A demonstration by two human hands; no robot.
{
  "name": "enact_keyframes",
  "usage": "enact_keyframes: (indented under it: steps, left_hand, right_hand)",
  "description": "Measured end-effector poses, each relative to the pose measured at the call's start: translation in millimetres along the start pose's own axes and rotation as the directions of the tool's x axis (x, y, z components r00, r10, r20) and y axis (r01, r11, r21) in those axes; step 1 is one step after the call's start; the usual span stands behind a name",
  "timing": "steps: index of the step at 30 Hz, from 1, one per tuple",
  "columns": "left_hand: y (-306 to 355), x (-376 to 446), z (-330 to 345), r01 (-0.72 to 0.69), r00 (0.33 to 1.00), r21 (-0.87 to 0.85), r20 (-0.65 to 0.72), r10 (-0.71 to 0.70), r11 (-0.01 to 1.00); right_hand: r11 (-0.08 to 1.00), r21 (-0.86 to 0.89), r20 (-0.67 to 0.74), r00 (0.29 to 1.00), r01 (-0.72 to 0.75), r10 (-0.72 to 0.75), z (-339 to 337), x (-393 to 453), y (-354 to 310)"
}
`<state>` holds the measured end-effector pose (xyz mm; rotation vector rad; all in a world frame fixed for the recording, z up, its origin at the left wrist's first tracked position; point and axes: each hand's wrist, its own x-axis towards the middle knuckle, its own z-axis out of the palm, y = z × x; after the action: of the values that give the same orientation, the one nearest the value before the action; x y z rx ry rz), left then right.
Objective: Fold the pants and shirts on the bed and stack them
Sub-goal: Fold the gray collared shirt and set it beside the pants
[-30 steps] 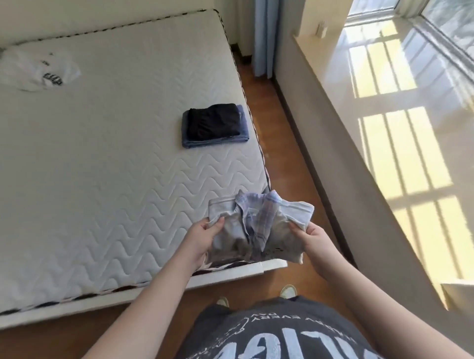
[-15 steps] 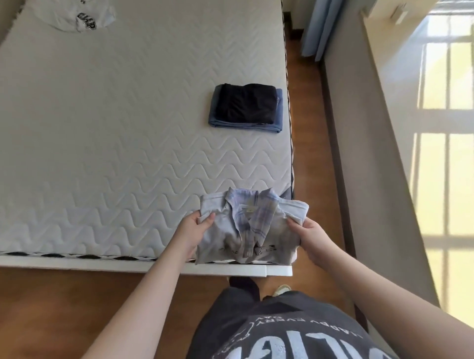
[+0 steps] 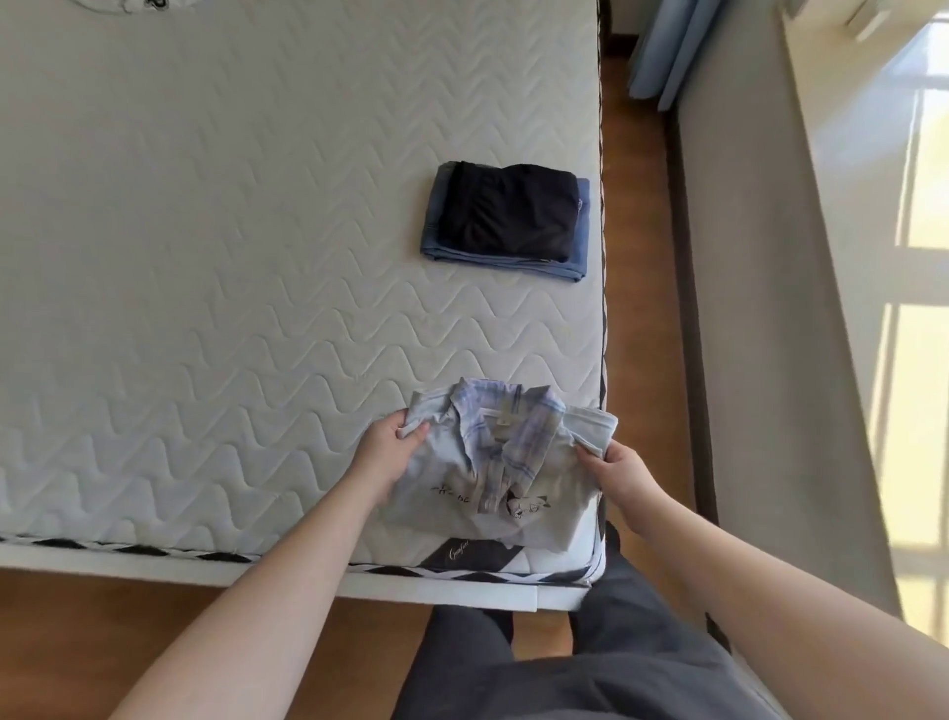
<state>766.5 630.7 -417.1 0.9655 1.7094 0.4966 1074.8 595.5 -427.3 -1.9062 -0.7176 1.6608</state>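
Note:
A folded pale blue shirt (image 3: 493, 462) with a plaid collar and a small print lies at the near right corner of the bed (image 3: 205, 257). My left hand (image 3: 387, 444) grips its left edge and my right hand (image 3: 616, 470) grips its right edge. Farther up the bed, by the right edge, sits a stack of folded pants: a black pair (image 3: 508, 210) on top of blue jeans (image 3: 577, 257). A white garment (image 3: 128, 4) with dark print shows only as a sliver at the top left edge.
The bed's white frame (image 3: 308, 578) runs along the near side. Brown wooden floor (image 3: 642, 308) forms a narrow strip between the bed and a grey low wall (image 3: 770, 334). A blue curtain (image 3: 662, 51) hangs at the top right. My dark trousers (image 3: 565, 668) stand at the corner.
The view has swung to face the bed squarely and closer. The shirt, held at both sides, has come down onto the mattress corner and lies flatter.

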Motion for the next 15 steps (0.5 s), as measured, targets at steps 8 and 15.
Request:
enact_keyframes:
  steps: [8, 15]
  left_hand:
    - [17, 92, 23, 0.013, 0.997, 0.057, -0.079, -0.008, 0.998]
    - [14, 190, 35, 0.009, 0.988, -0.097, -0.151, -0.023, 0.995]
  right_hand:
    - [0.982, -0.184, 0.058, 0.998, 0.041, -0.031, -20, 110, -19]
    - [0.985, -0.159, 0.007, 0.998, 0.059, -0.059, -29, 209, -21]
